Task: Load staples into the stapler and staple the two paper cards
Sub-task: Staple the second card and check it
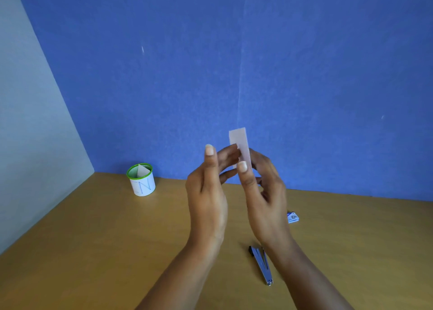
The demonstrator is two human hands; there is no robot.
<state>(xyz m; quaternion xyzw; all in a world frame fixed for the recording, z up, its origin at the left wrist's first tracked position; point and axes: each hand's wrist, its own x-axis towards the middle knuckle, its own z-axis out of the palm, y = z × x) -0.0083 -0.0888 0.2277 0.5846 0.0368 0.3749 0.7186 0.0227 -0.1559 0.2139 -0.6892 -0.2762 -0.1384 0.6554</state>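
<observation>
Two hands up | right hand [267, 192] grip pinches narrow white paper card [238, 137] upright, we judge for squaring | left hand [207, 192] grip apart beside it | slim silver metal stapler [261, 264] on brown table [117, 251] below grip

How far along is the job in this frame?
Done: nothing is confirmed. The stapler lies on the table by the right forearm, and whether it is loaded cannot be told. In hand: the right hand pinches a white card upright, with the left hand at its edge. Whether it is one card or two is unclear. Left: the stapling. The staple box sits farther back.
</observation>
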